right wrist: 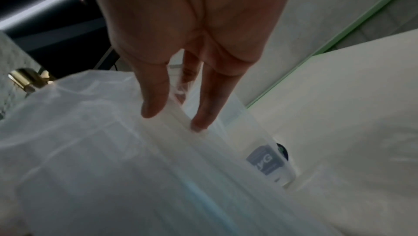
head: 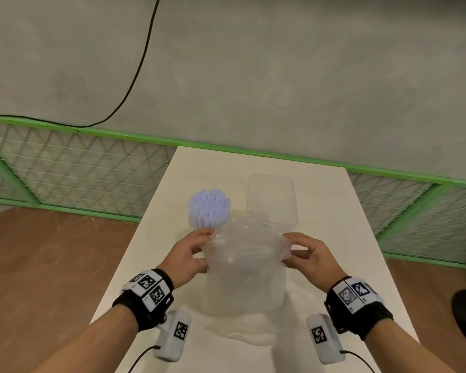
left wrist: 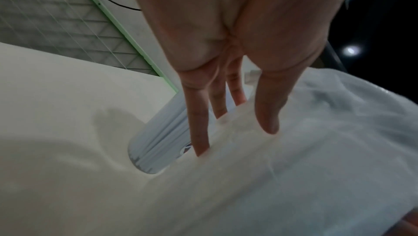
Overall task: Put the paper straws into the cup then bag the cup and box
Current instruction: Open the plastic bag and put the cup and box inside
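Both hands hold the clear bag's mouth over the desk (head: pixel 334 238).
Left hand (head: pixel 189 254) and right hand (head: pixel 311 255) pinch the bag (head: pixel 245 275); cup (head: pixel 199 224) full of straws (head: pixel 210 204), box (head: pixel 272 200) empty.

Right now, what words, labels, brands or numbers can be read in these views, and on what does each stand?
No text can be read for certain.
Box: grey label with pale lettering, too blurred to read.
Cup: a dark mark low on its wall, partly hidden, unreadable.
Wristbands and wrist cameras: black and white square code markers, tiny print beside them too small to read.
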A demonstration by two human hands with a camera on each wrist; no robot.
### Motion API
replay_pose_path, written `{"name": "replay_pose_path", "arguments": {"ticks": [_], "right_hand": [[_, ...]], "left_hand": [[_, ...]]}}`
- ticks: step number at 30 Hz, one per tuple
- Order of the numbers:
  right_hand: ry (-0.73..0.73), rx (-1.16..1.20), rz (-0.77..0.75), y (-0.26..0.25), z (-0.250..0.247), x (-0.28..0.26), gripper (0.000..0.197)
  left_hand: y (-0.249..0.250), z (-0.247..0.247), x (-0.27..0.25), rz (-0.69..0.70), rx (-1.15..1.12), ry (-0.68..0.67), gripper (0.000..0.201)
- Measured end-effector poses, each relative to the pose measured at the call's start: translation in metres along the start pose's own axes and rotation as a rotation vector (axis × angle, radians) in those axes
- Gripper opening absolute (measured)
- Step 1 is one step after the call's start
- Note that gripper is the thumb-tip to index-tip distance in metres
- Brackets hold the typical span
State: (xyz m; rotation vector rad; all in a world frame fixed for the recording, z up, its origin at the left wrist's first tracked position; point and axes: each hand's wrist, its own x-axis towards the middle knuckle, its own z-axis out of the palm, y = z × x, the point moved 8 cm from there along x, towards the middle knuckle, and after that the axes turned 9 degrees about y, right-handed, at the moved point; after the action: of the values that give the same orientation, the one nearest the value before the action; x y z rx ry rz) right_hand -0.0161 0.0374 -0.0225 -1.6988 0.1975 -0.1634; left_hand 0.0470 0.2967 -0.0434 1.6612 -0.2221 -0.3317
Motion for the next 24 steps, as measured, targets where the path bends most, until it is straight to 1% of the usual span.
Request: {"name": "replay_pose_path", "arguments": {"ticks": [1,2,3,5,6,7,8,10,11,12,13,14,16,20,22,24], "right_hand": [[-0.017,-0.038,-0.017,-0.001,0.001,-0.001,0.032],[-0.047,-0.064,-0.018,-0.002,0.004,-0.003,0.038],[-0.07,-0.082,-0.002,-0.003,0.007,-0.005,0.046],[-0.061,-0.086,0.038,-0.003,0.012,-0.009,0.057],[-0.029,-0.095,0.01,-0.005,0.012,-0.01,0.056],[0.006,-0.12,-0.051,-0.007,0.011,-0.01,0.05],[0.034,-0.136,-0.109,-0.009,0.011,-0.011,0.043],[0.071,-0.16,-0.166,-0.011,0.011,-0.013,0.028],[0.08,-0.161,-0.172,-0.012,0.011,-0.015,0.023],[0.081,-0.153,-0.168,-0.012,0.011,-0.017,0.02],[0.077,-0.138,-0.155,-0.011,0.013,-0.019,0.018],[0.07,-0.114,-0.142,-0.01,0.015,-0.022,0.017],[0.057,-0.084,-0.14,-0.008,0.018,-0.026,0.019],[0.073,-0.146,-0.237,-0.004,0.016,-0.029,0.044],[0.066,-0.204,-0.253,-0.005,0.015,-0.03,0.053],[0.039,-0.25,-0.255,-0.009,0.018,-0.033,0.052]], "left_hand": [[-0.002,-0.001,0.001,0.018,0.0,0.014,0.043],[-0.003,-0.001,0.001,0.05,0.022,0.022,0.046],[-0.004,-0.001,0.001,0.09,0.073,0.027,0.054],[-0.009,-0.002,0.0,0.174,0.201,0.055,0.068],[-0.01,-0.001,0.0,0.214,0.256,0.066,0.071],[-0.009,0.0,-0.002,0.248,0.295,0.074,0.067],[-0.006,0.002,-0.005,0.266,0.311,0.073,0.056],[0.0,0.006,-0.011,0.234,0.297,0.049,0.028],[0.002,0.008,-0.014,0.208,0.281,0.026,0.021],[0.004,0.012,-0.018,0.191,0.268,0.001,0.02],[0.005,0.014,-0.02,0.187,0.264,-0.013,0.025],[0.006,0.015,-0.022,0.197,0.264,-0.01,0.031],[0.01,0.014,-0.022,0.261,0.25,0.034,0.032],[0.009,0.016,-0.023,0.391,0.232,0.122,0.021],[0.009,0.02,-0.028,0.48,0.276,0.145,0.028],[0.006,0.022,-0.032,0.53,0.338,0.167,0.037]]}}
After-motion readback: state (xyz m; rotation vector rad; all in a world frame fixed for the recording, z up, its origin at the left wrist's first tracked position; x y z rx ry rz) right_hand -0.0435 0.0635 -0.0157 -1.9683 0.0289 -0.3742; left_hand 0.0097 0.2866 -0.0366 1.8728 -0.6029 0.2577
